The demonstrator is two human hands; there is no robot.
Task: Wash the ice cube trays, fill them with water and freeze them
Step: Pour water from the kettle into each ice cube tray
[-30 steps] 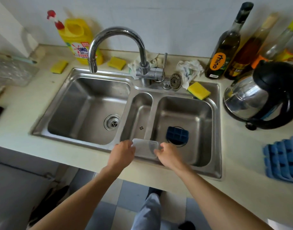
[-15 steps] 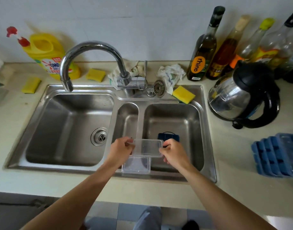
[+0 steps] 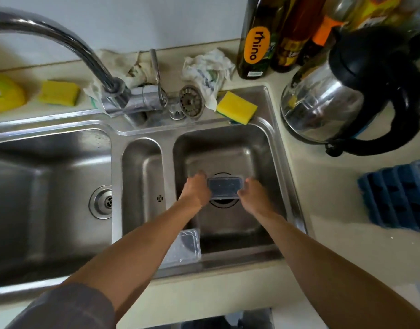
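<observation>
Both hands, left hand [image 3: 196, 189] and right hand [image 3: 251, 195], pinch the clear lid [image 3: 225, 187] by its short ends, long axis crosswise between them, low in the sink's [image 3: 273, 148] right basin.

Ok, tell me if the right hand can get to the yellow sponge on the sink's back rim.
Probably yes. The sponge lies in the open beyond the right hand, with nothing between them. But that hand is holding the clear lid with the left hand, so it must let go first.
</observation>
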